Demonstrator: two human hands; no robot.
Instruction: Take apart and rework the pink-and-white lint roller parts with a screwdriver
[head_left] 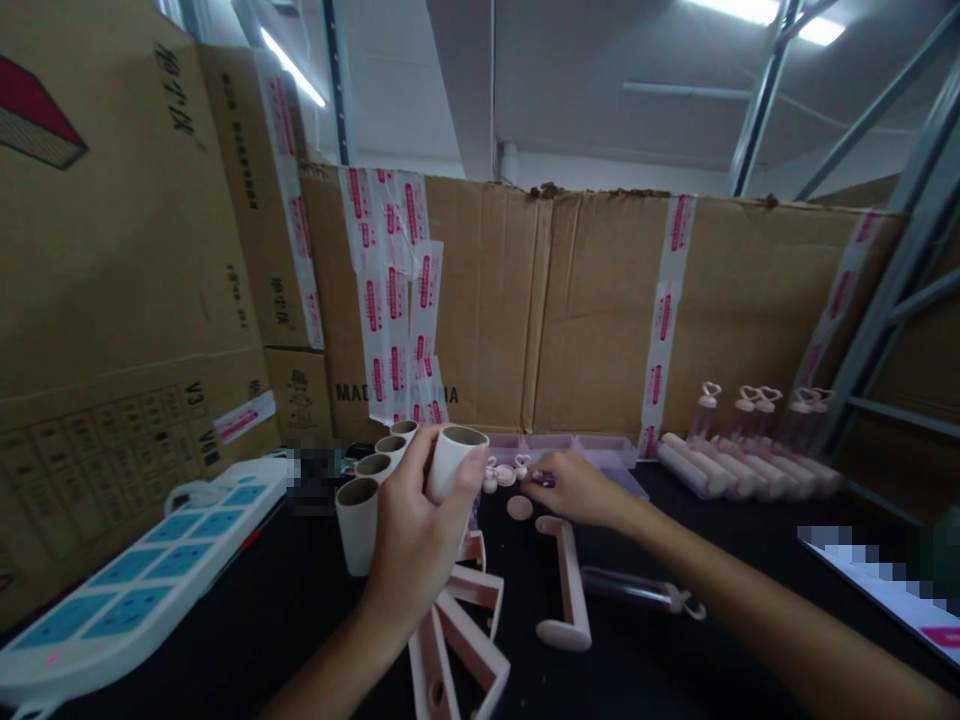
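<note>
My left hand (427, 510) is wrapped round a white cylinder (451, 462) with an open top, holding it upright. Beside it on the left stand several similar white cylinders (358, 525) in a row. My right hand (566, 487) is closed near small pink heart-topped pieces (521, 464); what its fingers pinch is too small to make out. A pink round disc (520, 508) lies just below those fingertips. Nearer to me are a pink bracket-shaped frame (571, 585) and a clear tube with a heart-shaped end (630, 588), under my right forearm. More pink frames (469, 640) lie below my left hand.
A white power strip (142, 560) with blue sockets lies at the left. A purple compartment tray (611, 455) stands behind my right hand. Assembled pink pieces (742, 465) line the back right. Cardboard walls (480, 290) enclose the black table.
</note>
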